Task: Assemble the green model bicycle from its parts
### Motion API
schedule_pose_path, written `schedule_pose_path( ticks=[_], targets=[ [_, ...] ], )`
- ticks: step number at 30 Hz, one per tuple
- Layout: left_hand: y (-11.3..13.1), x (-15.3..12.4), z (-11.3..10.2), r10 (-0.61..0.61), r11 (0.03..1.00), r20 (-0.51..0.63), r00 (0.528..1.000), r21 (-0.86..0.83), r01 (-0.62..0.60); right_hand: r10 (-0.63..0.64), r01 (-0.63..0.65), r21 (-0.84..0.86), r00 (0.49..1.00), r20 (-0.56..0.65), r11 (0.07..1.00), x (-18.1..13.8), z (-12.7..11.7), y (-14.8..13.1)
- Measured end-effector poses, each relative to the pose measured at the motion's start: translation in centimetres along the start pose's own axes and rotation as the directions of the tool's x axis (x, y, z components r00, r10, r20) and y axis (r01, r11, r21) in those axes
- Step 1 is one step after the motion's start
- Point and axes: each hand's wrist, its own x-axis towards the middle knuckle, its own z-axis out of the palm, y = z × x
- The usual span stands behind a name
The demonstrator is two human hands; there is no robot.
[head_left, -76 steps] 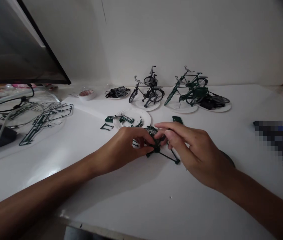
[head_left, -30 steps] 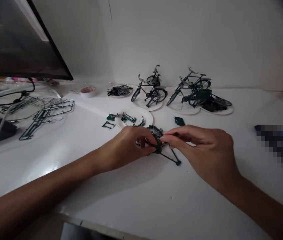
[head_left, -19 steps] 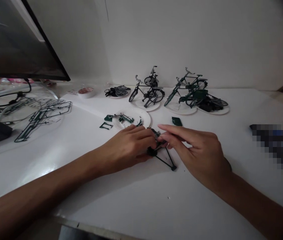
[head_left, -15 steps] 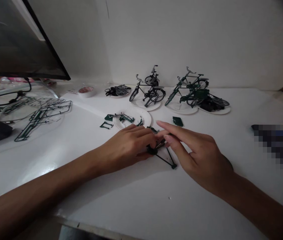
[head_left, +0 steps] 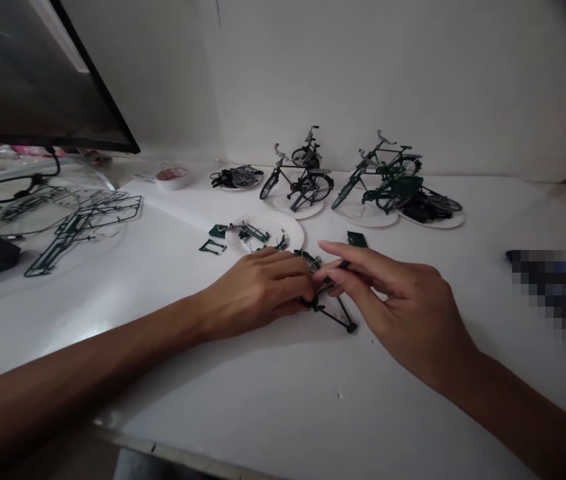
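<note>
Fingers curled, my left hand (head_left: 270, 287) grips a dark green model bicycle frame (head_left: 335, 319) low over the white table. The frame's thin tubes come to a corner pointing at me, while its far part is hidden by my fingers. My right hand (head_left: 397, 300) touches the frame's far side, thumb and fingers pinched on a thin dark piece (head_left: 343, 265). Whether that piece is joined to the frame I cannot tell. Just beyond my left fingertips are a spoked wheel and green parts (head_left: 307, 257), partly covered.
A paper plate (head_left: 295, 230) with green parts lies beyond my left hand. A flat green piece (head_left: 357, 239) is behind my right hand. Assembled model bicycles (head_left: 307, 183) stand at the back on plates. Part sprues (head_left: 83, 223), tape (head_left: 171, 177) and a monitor (head_left: 37, 80) are left.
The frame has shifted slightly right, still in my left hand. My right hand has turned a little and more of the thin dark piece shows between its fingers.
</note>
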Motion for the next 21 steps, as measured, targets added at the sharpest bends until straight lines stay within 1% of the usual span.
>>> schedule_pose_path(
  ticks=[4, 10, 13, 17, 19, 21],
  targets=[
    [0.05, -0.02, 0.20, 0.016, 1.000, -0.022, 1.000, 0.020, -0.015, -0.025, 0.024, -0.056, 0.999, -0.020, 0.998, 0.04, 0.00, -0.04],
    [0.13, -0.06, 0.13, 0.056, 0.998, -0.040, 0.998, 0.026, -0.055, -0.007, 0.006, -0.044, 1.000, -0.018, 0.999, -0.03, 0.00, -0.10],
    [0.10, 0.03, 0.13, 0.064, 0.998, -0.061, 0.996, 0.022, -0.063, 0.001, -0.001, -0.001, 1.000, 0.016, 1.000, -0.02, -0.12, -0.13],
    [-0.05, 0.04, 0.20, 0.070, 0.997, -0.097, 0.993, 0.019, -0.068, -0.016, 0.002, 0.147, 0.996, 0.093, 0.989, -0.03, -0.26, 0.02],
    [-0.15, -0.03, 0.26, 0.079, 0.997, -0.108, 0.991, 0.022, -0.077, 0.014, -0.029, 0.169, 0.996, 0.091, 0.985, 0.00, -0.27, 0.03],
    [-0.21, -0.12, 0.35, 0.087, 0.996, -0.116, 0.989, 0.021, -0.085, 0.063, -0.072, 0.143, 0.996, 0.068, 0.987, 0.09, -0.23, -0.10]
  ],
)
